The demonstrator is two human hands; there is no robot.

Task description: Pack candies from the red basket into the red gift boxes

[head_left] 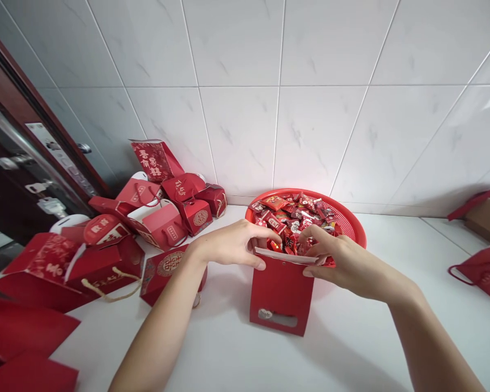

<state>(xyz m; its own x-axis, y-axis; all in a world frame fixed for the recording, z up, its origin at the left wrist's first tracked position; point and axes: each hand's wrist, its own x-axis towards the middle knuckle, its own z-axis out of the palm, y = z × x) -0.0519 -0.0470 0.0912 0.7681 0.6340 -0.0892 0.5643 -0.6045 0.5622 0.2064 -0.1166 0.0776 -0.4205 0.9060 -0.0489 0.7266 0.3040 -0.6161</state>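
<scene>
A red paper gift box (pixel 283 294) stands upright on the white surface in front of me, with a small window low on its front. My left hand (pixel 245 243) grips the top left edge of the box, thumb on the front and fingers behind. At the top right edge, my right hand (pixel 330 253) pinches the box in the same way. A pale strip shows along its top edge between my hands. Just behind it sits a red plastic basket (pixel 357 228) full of wrapped candies (pixel 292 220). The inside of the box is hidden from me.
Several red gift boxes (pixel 159 223) with cord handles are piled to the left. Flat red pieces (pixel 28 332) lie at the lower left. A door with keys (pixel 51 206) is at far left. Another red box (pixel 484 272) stands at the right edge. A tiled wall (pixel 237 125) rises behind.
</scene>
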